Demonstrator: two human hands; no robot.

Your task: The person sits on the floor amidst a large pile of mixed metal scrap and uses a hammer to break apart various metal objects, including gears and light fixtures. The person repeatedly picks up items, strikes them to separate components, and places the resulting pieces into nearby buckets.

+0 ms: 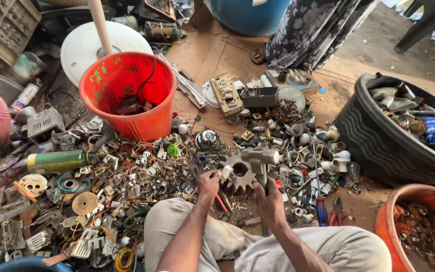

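- Left hand (208,182) curled over a small pale part (225,173) at the left edge of a gear (237,176), fingers bent and pressed together around the part.
- Right hand (269,200) wrapped around the handle of a hammer (260,157), fingers shut tight on it; grey hammer head up above the gear, just over its right side.
- Gear: a dark toothed wheel with a round hole in the middle, standing on edge on the floor just ahead of the knees, between the two hands.
- Heap of small metal scrap (127,176) spread over the floor to the left and behind the gear, touching it.
- Orange bucket (132,93) upright behind the heap, a black cord hanging inside.
- Green can (56,161) lying on its side at the left of the heap.
- Black tub (378,141) of scrap at the right, well apart from the hands.
- Terracotta bowl (414,221) with rusty bits near the right knee.
- Pliers (328,214) with red and blue grips on the floor just right of the right hand.
- Another person's patterned cloth (308,30) at the top, beside a blue drum (247,15).
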